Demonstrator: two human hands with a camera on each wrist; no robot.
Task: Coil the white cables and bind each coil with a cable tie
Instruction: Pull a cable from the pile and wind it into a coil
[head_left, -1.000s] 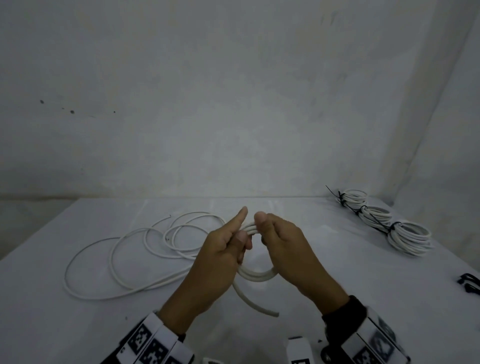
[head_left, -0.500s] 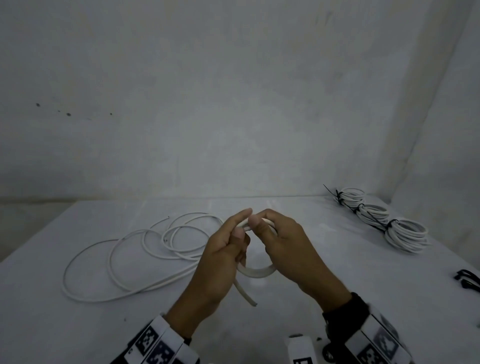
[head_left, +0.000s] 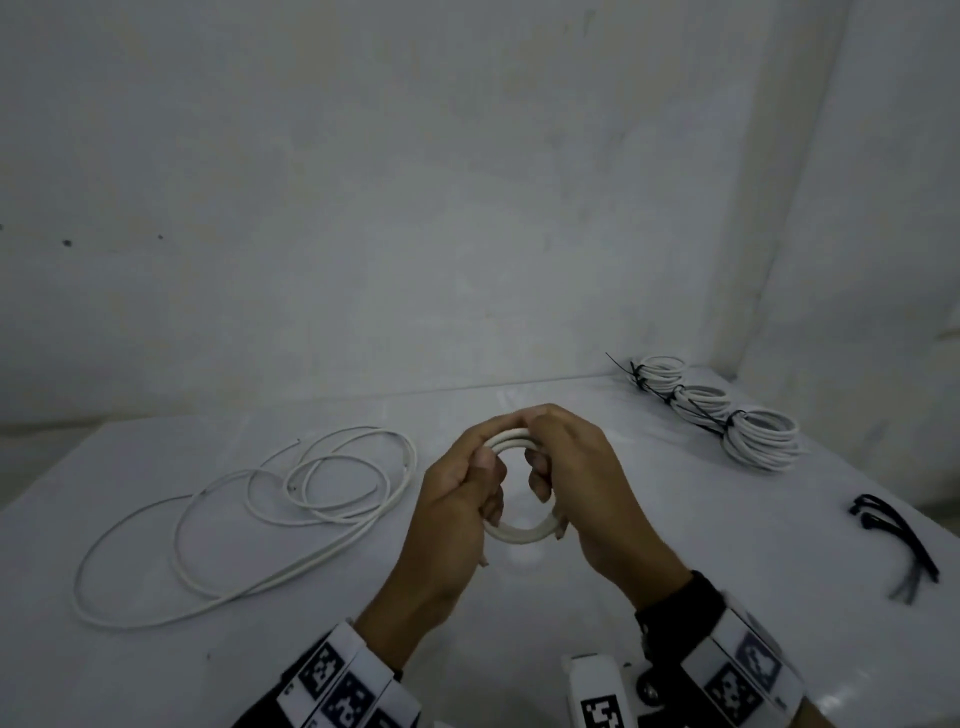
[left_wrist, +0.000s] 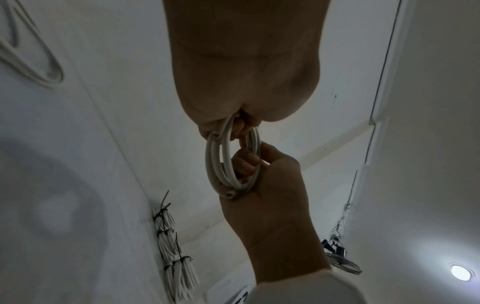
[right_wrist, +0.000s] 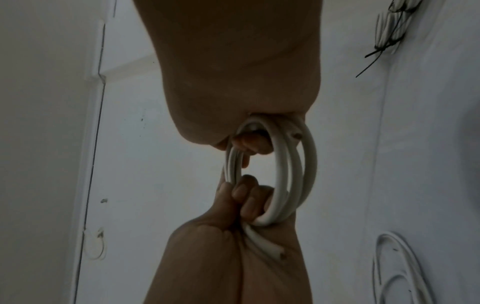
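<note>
Head view shows your left hand (head_left: 457, 499) and right hand (head_left: 576, 483) both curled around one small white coil (head_left: 519, 532), held just above the table (head_left: 675, 545) between them. Loose white cable (head_left: 234, 525) sprawls on the table to your left. Three tied coils (head_left: 761, 439) sit far right, with spare black cable ties (head_left: 893, 540) nearer you.

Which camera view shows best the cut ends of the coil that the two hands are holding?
The right wrist view: both cut ends of the coil show, one near the right hand, one by the left hand. The left wrist view also shows two ends, but darker. The head view shows the coil but hides its ends.
</note>
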